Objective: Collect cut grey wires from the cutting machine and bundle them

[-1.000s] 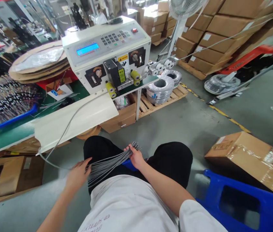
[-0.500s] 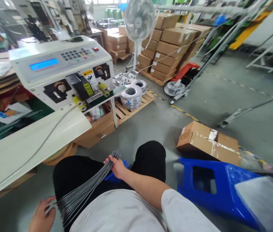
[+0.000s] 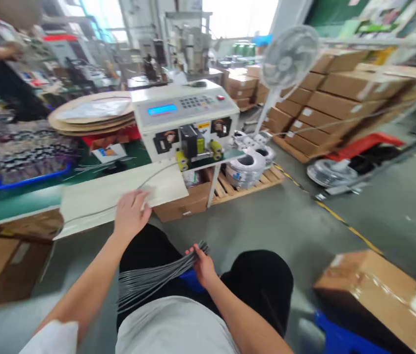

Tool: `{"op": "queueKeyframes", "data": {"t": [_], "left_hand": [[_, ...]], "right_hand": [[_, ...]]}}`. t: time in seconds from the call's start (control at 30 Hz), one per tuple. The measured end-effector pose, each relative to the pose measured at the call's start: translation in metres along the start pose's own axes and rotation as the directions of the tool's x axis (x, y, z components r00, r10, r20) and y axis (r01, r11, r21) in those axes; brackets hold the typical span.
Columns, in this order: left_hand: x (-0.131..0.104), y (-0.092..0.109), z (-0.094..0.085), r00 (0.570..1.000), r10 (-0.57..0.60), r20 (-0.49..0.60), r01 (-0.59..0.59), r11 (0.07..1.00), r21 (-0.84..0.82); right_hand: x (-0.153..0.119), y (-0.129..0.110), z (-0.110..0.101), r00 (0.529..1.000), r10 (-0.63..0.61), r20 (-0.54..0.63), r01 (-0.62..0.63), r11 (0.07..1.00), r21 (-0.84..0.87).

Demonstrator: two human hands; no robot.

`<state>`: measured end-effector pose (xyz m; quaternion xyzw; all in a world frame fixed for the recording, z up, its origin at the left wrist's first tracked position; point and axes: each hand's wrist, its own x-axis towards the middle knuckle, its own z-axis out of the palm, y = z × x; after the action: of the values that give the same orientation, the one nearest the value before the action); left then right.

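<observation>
My right hand [image 3: 203, 267] is closed around one end of a bundle of grey cables [image 3: 156, 281]. The cables fan out leftward across my lap. My left hand [image 3: 131, 211] is over the cream-coloured board [image 3: 93, 196], fingers forward and thumb apart, slightly blurred; nothing shows in it. A single grey cable [image 3: 159, 173] runs from the front rollers of the wire-cutting machine [image 3: 189, 115] down along the board. It passes close to my left hand, and whether the fingers touch it I cannot tell.
Cable coils [image 3: 245, 169] sit on a wooden pallet [image 3: 226, 192] right of the machine. A fan [image 3: 285, 64] stands behind, before stacked cartons [image 3: 335, 105]. An open carton [image 3: 377, 290] lies at right. Left are cardboard discs [image 3: 90, 113], a blue tray [image 3: 31, 177] and another person [image 3: 5, 73].
My view has turned left. My left hand has moved from the loose cable ends beside my thigh up to the board. My right hand still holds the bundle.
</observation>
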<state>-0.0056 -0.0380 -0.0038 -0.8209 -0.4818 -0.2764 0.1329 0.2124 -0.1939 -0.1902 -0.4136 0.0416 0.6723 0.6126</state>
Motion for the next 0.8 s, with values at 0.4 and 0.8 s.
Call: {"op": "queueKeyframes", "data": {"t": [0.4,0.8], "left_hand": [[0.091,-0.014,0.047,0.952,-0.249,0.180,0.273,0.954,-0.120],[-0.030,0.007,-0.012,0.956,-0.128,0.263,0.165,0.979,-0.122]], "right_hand": [[-0.002,-0.005,0.001,1.000,-0.020,0.023,0.020,0.999,-0.032],[-0.003,-0.013,0.011,0.994,-0.033,0.109,0.040,0.997,-0.060]]}}
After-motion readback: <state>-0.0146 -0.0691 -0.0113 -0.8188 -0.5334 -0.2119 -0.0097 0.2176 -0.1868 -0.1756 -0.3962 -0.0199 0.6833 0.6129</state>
